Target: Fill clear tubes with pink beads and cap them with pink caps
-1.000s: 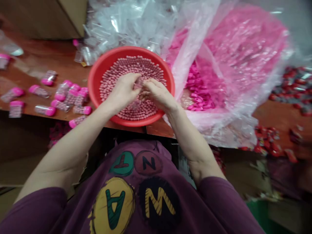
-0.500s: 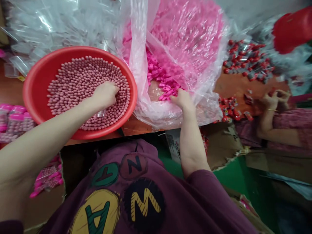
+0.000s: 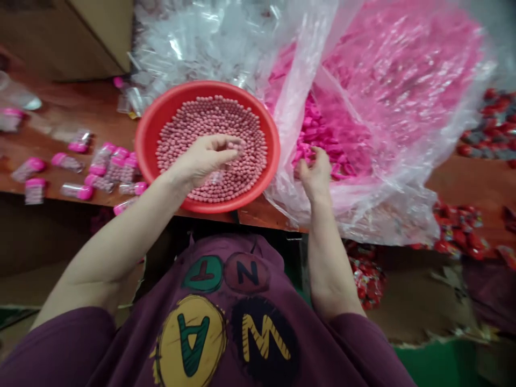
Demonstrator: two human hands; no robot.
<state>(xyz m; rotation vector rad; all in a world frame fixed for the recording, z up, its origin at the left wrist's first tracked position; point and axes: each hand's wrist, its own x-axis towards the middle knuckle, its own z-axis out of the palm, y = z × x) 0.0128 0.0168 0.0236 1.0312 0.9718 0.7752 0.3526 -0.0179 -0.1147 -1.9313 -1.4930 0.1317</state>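
A red basin (image 3: 145, 129) full of small pink beads (image 3: 209, 118) stands at the table's front edge. My left hand (image 3: 205, 156) hovers over the beads with fingers pinched together; a small clear tube seems to hang below the palm. My right hand (image 3: 316, 174) reaches into the mouth of a big clear plastic bag (image 3: 403, 80) just right of the basin. Its fingers curl among loose pink caps (image 3: 322, 129); what they grip is hidden.
Several capped tubes filled with beads (image 3: 113, 161) lie on the wooden table (image 3: 60, 107) left of the basin. A heap of empty clear tubes (image 3: 201, 43) sits behind it. Red wrapped items (image 3: 459, 231) lie at the right, and a cardboard box (image 3: 80, 32) stands at the back left.
A second ago both hands met over the beads. The right hand then went into the bag of pink caps and is still there; the left hand has lifted off the beads. The camera swung back left.
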